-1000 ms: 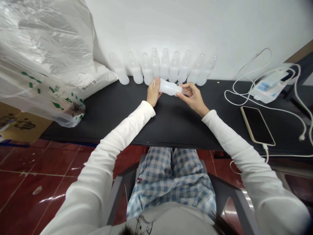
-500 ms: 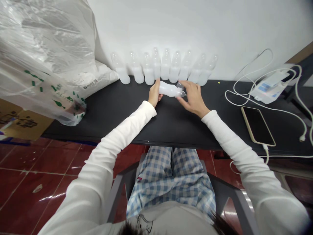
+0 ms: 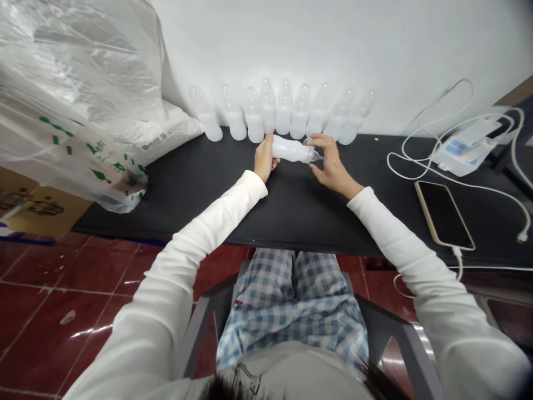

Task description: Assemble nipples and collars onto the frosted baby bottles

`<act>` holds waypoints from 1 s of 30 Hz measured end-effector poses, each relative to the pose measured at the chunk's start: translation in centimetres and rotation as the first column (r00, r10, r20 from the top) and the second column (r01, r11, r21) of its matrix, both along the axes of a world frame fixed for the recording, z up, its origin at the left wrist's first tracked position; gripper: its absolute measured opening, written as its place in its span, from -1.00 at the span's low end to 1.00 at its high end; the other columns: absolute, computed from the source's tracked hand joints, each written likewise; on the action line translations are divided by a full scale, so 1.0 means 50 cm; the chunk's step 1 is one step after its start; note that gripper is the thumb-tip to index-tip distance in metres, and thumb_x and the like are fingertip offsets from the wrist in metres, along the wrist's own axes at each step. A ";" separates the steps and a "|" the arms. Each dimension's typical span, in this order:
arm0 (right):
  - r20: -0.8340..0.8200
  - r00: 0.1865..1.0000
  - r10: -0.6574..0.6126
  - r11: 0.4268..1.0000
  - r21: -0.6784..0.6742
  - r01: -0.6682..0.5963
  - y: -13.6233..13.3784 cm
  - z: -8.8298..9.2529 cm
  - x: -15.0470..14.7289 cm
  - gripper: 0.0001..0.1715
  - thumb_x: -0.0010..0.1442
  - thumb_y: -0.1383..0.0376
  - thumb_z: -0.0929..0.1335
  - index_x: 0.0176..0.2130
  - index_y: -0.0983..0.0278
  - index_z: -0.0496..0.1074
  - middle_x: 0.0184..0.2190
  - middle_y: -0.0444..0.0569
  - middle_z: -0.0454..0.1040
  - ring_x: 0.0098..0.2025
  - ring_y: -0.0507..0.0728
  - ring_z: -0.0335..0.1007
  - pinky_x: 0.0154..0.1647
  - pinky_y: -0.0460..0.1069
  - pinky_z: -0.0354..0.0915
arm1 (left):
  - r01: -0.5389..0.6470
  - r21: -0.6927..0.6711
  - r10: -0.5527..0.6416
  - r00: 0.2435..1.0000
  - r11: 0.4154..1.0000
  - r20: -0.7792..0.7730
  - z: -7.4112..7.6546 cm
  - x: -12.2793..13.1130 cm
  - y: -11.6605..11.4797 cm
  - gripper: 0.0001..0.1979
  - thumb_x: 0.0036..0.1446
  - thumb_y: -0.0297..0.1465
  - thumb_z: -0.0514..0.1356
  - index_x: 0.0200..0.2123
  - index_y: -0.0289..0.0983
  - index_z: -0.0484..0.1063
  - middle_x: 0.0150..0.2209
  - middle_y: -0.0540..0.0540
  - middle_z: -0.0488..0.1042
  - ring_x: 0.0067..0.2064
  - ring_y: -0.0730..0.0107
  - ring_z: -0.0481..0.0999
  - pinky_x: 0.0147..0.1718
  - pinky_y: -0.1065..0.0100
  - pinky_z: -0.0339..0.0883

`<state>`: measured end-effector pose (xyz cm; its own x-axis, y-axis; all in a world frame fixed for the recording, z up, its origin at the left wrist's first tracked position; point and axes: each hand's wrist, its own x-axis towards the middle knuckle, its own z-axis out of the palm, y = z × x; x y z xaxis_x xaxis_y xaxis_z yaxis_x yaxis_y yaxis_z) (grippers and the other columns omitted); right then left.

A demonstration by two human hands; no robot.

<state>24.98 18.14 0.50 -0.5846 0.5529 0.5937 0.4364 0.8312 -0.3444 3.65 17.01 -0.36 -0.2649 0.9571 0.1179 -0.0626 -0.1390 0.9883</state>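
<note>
My left hand (image 3: 264, 159) grips the base end of a white plastic bottle (image 3: 290, 150) held sideways just above the black table (image 3: 233, 194). My right hand (image 3: 331, 165) pinches a clear cap (image 3: 313, 154) at the bottle's neck. Both hands meet at the table's far middle. Right behind them a row of several capped white bottles (image 3: 283, 114) stands against the white wall.
A big clear plastic bag (image 3: 79, 94) bulges over the table's left end, with a cardboard box (image 3: 29, 208) below it. At the right lie a phone (image 3: 444, 214) on a cable, white cords (image 3: 433, 161) and a white device (image 3: 466, 147). Red tiled floor lies under me.
My right hand has turned at the bottle's neck, from palm-up fingers to fingers curled over the clear cap. The bottle stays sideways in my left hand.
</note>
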 end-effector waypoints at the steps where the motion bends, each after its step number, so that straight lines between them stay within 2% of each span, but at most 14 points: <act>1: 0.010 1.000 0.026 1.000 -0.008 -0.026 -0.001 0.000 0.000 -0.42 0.32 0.08 0.33 0.24 0.21 0.21 0.29 0.23 0.24 0.38 0.39 0.14 0.30 0.39 0.26 | 0.003 -0.002 -0.003 1.000 1.000 0.003 0.000 0.000 0.000 -0.37 0.27 0.24 -0.02 -0.44 -0.22 0.28 -0.71 0.10 0.23 -0.74 0.59 0.10 -0.74 0.43 -0.09; 4: -0.022 0.999 0.030 0.996 -0.085 -0.032 0.003 -0.009 -0.003 -0.21 0.27 -0.04 0.38 0.31 0.23 0.14 0.29 0.26 0.23 0.35 0.39 0.19 0.24 0.34 0.37 | 0.011 0.021 -0.011 1.000 1.000 0.008 0.000 0.002 -0.002 -0.37 0.25 0.25 0.00 -0.43 -0.21 0.30 -0.70 0.10 0.24 -0.74 0.58 0.12 -0.73 0.42 -0.10; 7: -0.122 0.992 -0.029 0.966 -0.258 -0.004 0.014 -0.027 -0.006 -0.24 0.30 -0.18 0.29 0.25 0.22 0.19 0.11 0.20 0.39 0.06 0.31 0.46 0.01 0.25 0.52 | 0.001 0.025 -0.001 1.000 1.000 0.014 0.001 0.003 -0.004 -0.38 0.26 0.23 0.02 -0.44 -0.22 0.30 -0.71 0.09 0.24 -0.74 0.57 0.12 -0.73 0.41 -0.11; 9: -0.182 0.982 -0.048 0.938 -0.346 -0.018 0.023 -0.034 -0.004 -0.27 0.31 -0.22 0.26 0.20 0.19 0.24 -0.07 0.09 0.48 -0.14 0.22 0.52 -0.14 0.18 0.56 | -0.031 0.002 0.031 0.999 1.000 0.023 0.003 0.002 -0.002 -0.39 0.26 0.22 0.03 -0.44 -0.21 0.30 -0.71 0.10 0.24 -0.75 0.58 0.12 -0.72 0.40 -0.12; 10: -0.205 0.977 -0.060 0.936 -0.352 -0.016 0.027 -0.034 -0.001 -0.27 0.29 -0.23 0.28 0.19 0.18 0.26 -0.13 0.06 0.48 -0.18 0.21 0.52 -0.17 0.16 0.56 | -0.054 -0.012 0.054 0.998 0.998 0.029 0.004 0.000 -0.001 -0.39 0.26 0.23 0.02 -0.44 -0.21 0.30 -0.71 0.10 0.24 -0.75 0.58 0.13 -0.72 0.40 -0.12; 12: -0.225 0.969 -0.098 0.954 -0.298 0.027 0.033 -0.030 0.008 -0.27 0.24 -0.21 0.34 0.17 0.18 0.29 -0.10 0.06 0.48 -0.13 0.21 0.51 -0.15 0.14 0.55 | -0.097 -0.039 0.098 0.994 0.995 0.046 0.006 -0.005 0.003 -0.37 0.26 0.24 -0.01 -0.44 -0.21 0.29 -0.70 0.10 0.26 -0.74 0.58 0.14 -0.71 0.40 -0.11; 14: -0.176 0.977 -0.117 0.976 -0.204 0.080 0.035 -0.022 0.018 -0.33 0.23 -0.13 0.39 0.16 0.19 0.35 -0.01 0.10 0.45 -0.03 0.25 0.46 -0.08 0.17 0.52 | -0.117 -0.064 0.122 0.990 0.991 0.075 0.007 -0.011 0.006 -0.37 0.28 0.24 -0.06 -0.44 -0.21 0.28 -0.69 0.09 0.27 -0.73 0.58 0.16 -0.71 0.41 -0.09; 18: 0.101 0.989 -0.110 0.992 -0.047 0.116 0.028 -0.012 0.025 -0.48 0.25 0.08 0.38 0.15 0.18 0.43 0.00 0.13 0.44 0.04 0.33 0.38 0.12 0.32 0.35 | -0.086 -0.058 0.093 0.988 0.995 0.120 0.011 -0.012 0.007 -0.39 0.34 0.18 -0.12 -0.39 -0.21 0.32 -0.64 0.08 0.31 -0.70 0.56 0.19 -0.70 0.42 -0.04; 21: 0.215 0.967 -0.137 0.988 -0.033 0.148 0.019 -0.015 0.019 -0.31 0.25 0.11 0.38 0.30 0.21 0.30 0.01 0.16 0.47 0.04 0.38 0.36 0.13 0.37 0.28 | -0.002 -0.011 0.004 0.995 1.000 0.102 0.017 -0.004 0.000 -0.46 0.34 0.16 -0.05 -0.21 -0.19 0.37 -0.51 0.04 0.44 -0.64 0.56 0.26 -0.69 0.44 -0.01; 23: 0.164 0.976 -0.145 0.985 -0.067 0.157 0.016 -0.019 0.015 -0.20 0.26 0.03 0.38 0.36 0.25 0.19 0.04 0.17 0.49 0.07 0.39 0.35 0.16 0.38 0.26 | 0.061 0.016 -0.062 0.995 0.998 0.079 0.021 0.001 -0.005 -0.54 0.34 0.10 0.03 -0.07 -0.17 0.33 -0.39 -0.01 0.52 -0.58 0.56 0.33 -0.68 0.47 0.02; 26: -0.023 0.985 -0.172 0.975 -0.147 0.167 0.020 -0.023 0.012 -0.18 0.29 -0.18 0.32 0.32 0.22 0.22 0.09 0.16 0.50 0.11 0.35 0.36 0.23 0.35 0.24 | 0.140 0.042 -0.140 0.990 0.989 0.010 0.018 0.003 -0.007 -0.57 0.29 -0.01 0.17 0.05 -0.15 0.24 -0.19 -0.09 0.55 -0.45 0.51 0.46 -0.62 0.48 0.14; 30: -0.235 0.962 -0.142 0.943 -0.329 0.059 0.028 -0.023 0.004 -0.13 0.23 -0.36 0.25 0.23 0.14 0.28 0.15 0.11 0.47 0.14 0.29 0.40 0.17 0.27 0.36 | 0.306 0.143 -0.284 0.946 0.941 -0.155 -0.005 0.002 0.004 -0.35 0.06 0.02 0.35 0.06 -0.13 0.17 0.02 -0.13 0.48 -0.15 0.36 0.57 -0.38 0.43 0.36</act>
<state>25.20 19.53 -0.62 -0.3702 0.7836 0.4989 0.3763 0.6175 -0.6907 3.75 17.23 -0.62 0.0545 0.9546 0.2929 0.0028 -0.2935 0.9559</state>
